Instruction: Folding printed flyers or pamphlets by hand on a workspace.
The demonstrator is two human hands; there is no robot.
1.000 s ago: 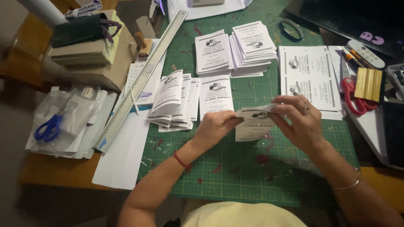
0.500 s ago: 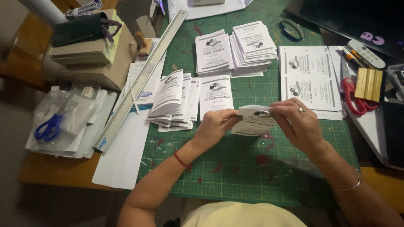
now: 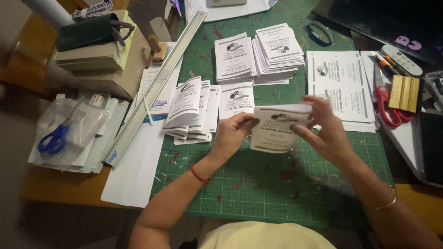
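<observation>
Both hands hold one white printed leaflet [image 3: 276, 129] above the green cutting mat [image 3: 277, 184], which I take as the landmark. The left hand [image 3: 233, 133] pinches the left edge of the leaflet, with thumb and fingers closed on the paper. The right hand [image 3: 325, 131] grips the right side; its fingers are curled around the top edge, where the paper bends over in a fold. The leaflet is lifted a little over the middle of the mat and does not lie flat on it.

On the mat, just left of the hands, a fanned pile of folded leaflets [image 3: 191, 110] rests. At the far part of the mat stand two stacks of leaflets [image 3: 258, 55]. Along the left edge of the mat a long metal ruler [image 3: 154, 87] lies diagonally. Right of the mat, on the bench, red scissors [image 3: 387, 108] lie; far left of it are blue scissors [image 3: 53, 138].
</observation>
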